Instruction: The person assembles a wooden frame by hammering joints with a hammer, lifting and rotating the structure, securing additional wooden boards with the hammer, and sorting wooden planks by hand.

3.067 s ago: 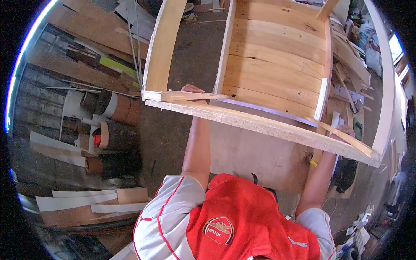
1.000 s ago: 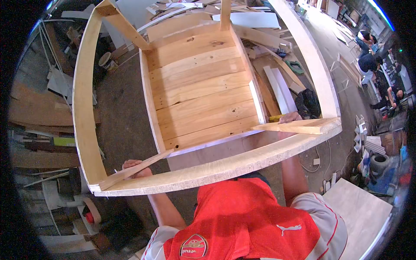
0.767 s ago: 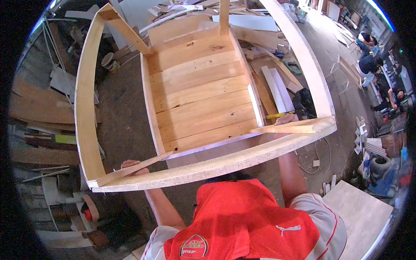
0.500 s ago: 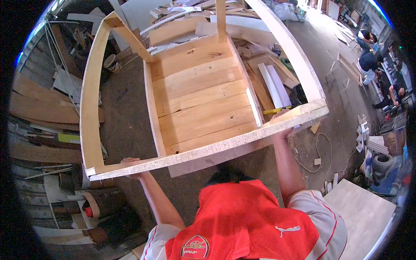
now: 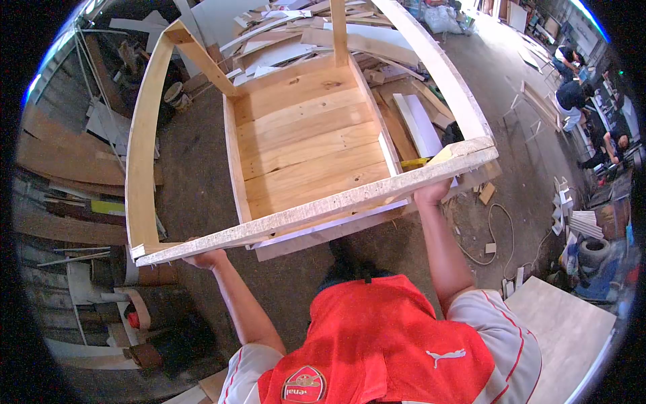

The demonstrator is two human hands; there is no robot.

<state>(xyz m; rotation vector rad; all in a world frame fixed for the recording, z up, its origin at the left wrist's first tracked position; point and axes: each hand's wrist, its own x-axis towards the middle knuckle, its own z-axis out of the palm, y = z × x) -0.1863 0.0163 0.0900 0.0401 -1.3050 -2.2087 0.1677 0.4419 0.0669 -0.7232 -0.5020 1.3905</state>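
Observation:
A large pale wooden frame with curved sides is raised in front of my chest, its near rail slanting up to the right. My left hand grips this rail from below near its left corner. Farther right, my right hand is closed around the underside of the same rail, its fingers partly hidden behind the wood. Beyond and below the rail lies a shallow box of planks with low side boards. Wooden posts rise from its far corners towards the frame.
Scrap boards are heaped behind the box. Stacked panels and curved pieces line the left side. A cable and wood offcuts lie on the floor at right, near a flat board. Other people work at far right.
The frame's near rail has shifted up and slightly left, with its right end rising more. Both hands have moved along with it and still hold the rail.

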